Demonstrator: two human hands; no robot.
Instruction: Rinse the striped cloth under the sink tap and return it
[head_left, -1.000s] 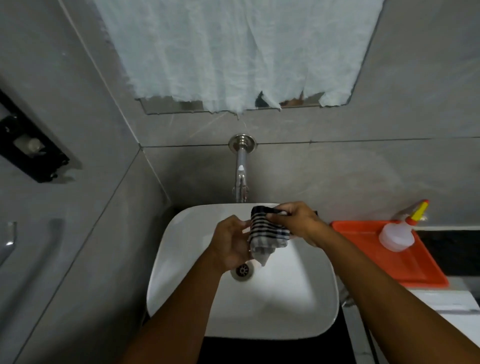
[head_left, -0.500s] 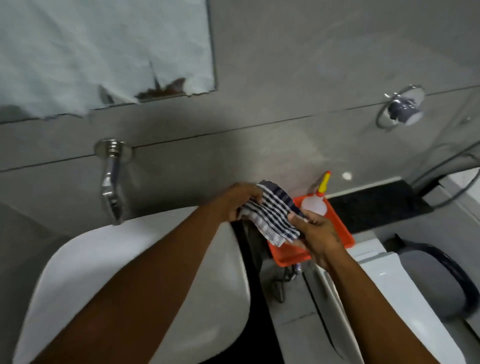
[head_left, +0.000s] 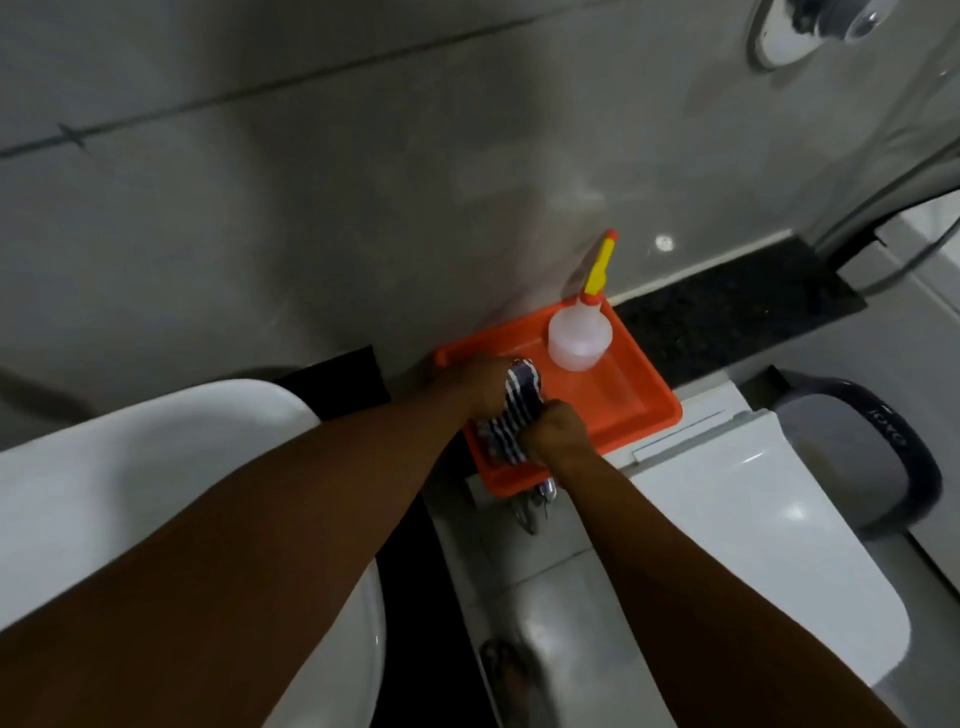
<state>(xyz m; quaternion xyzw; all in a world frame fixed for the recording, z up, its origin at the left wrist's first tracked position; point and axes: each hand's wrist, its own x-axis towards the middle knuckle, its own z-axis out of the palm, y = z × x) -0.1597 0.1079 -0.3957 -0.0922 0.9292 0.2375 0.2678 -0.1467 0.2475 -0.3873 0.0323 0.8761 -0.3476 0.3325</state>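
The striped cloth (head_left: 511, 413), dark blue and white, is bunched up over the left part of the orange tray (head_left: 631, 387). My left hand (head_left: 480, 384) grips its upper end and my right hand (head_left: 558, 428) grips its lower end. Both hands are low over the tray; I cannot tell whether the cloth touches the tray floor. The white sink (head_left: 156, 483) lies to the left, away from the cloth. The tap is out of view.
A clear squeeze bottle (head_left: 579, 335) with a yellow and orange nozzle stands at the tray's back right. The tray rests on a white toilet cistern (head_left: 727, 467). A dark bin (head_left: 872, 452) sits on the right. The grey tiled wall is behind.
The cloth went from above the sink basin rightward to the orange tray, held by both hands throughout. It is now lower and bunched tighter. The view swung right, and the tap left the frame.
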